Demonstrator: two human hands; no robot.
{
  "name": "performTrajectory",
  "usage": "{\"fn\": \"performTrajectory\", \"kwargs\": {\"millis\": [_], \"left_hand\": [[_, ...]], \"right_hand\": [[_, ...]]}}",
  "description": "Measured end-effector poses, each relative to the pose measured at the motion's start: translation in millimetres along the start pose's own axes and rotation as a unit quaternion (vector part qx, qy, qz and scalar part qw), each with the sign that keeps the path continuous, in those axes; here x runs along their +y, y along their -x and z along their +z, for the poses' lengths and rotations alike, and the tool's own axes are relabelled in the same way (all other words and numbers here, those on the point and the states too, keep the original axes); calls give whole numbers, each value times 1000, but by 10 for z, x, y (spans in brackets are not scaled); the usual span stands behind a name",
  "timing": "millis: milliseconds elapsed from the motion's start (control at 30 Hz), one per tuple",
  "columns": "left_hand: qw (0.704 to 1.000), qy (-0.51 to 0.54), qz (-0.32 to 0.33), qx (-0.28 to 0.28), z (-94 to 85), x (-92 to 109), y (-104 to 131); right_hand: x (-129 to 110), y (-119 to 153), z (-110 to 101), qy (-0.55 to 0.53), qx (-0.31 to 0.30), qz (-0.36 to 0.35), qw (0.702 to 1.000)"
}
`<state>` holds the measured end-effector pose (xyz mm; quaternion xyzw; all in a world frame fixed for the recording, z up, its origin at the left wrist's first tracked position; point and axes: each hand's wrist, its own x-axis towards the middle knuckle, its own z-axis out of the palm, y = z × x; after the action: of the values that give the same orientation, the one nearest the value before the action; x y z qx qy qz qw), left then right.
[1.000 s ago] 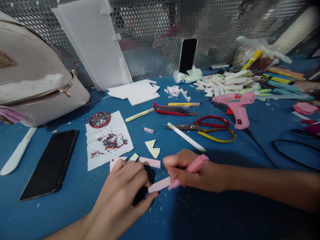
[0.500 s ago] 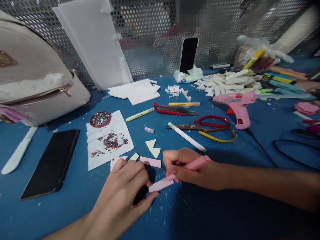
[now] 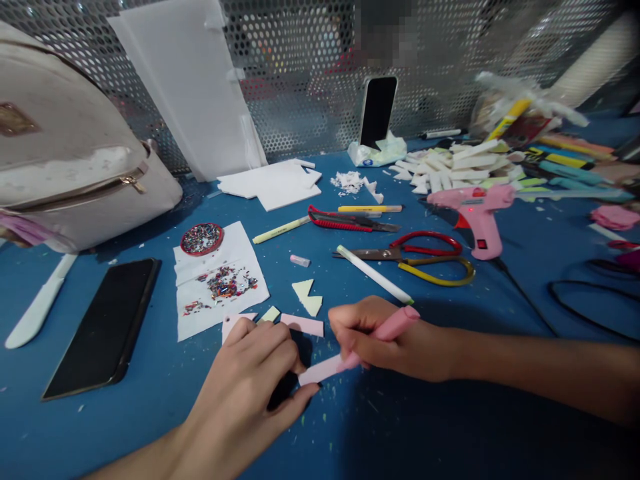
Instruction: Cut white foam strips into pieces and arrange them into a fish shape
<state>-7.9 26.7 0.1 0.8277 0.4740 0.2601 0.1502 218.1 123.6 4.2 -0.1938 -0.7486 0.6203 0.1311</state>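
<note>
Left hand point(image 3: 245, 373) is steadying a pink strip point(image 3: 321, 369); right hand point(image 3: 377, 343) is holding a pink marker point(image 3: 400, 323) to its other end.
The left grip is pinching the strip's left end between thumb and finger, probably keeping it from slipping while leaving its length exposed; the right grip is wrapping around the marker, slanting its tip down. The strip is sitting low between the hands; whether it is touching the worktop point(image 3: 400, 427) is hard to tell. Just beyond, a second pink strip point(image 3: 303, 325) is lying, and a white pen point(image 3: 375, 275) is crossing the blades of the scissors point(image 3: 395, 253), crowding the space ahead. A cord point(image 3: 525, 297) is running from the glue gun point(image 3: 485, 223) toward the right forearm.
</note>
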Motion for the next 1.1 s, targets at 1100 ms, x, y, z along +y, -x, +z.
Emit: {"fn": "performTrajectory", "kwargs": {"millis": [1100], "left_hand": [[1000, -8, 13, -10, -2, -7, 9]], "right_hand": [[-4, -3, -16, 52, -29, 12, 998]]}}
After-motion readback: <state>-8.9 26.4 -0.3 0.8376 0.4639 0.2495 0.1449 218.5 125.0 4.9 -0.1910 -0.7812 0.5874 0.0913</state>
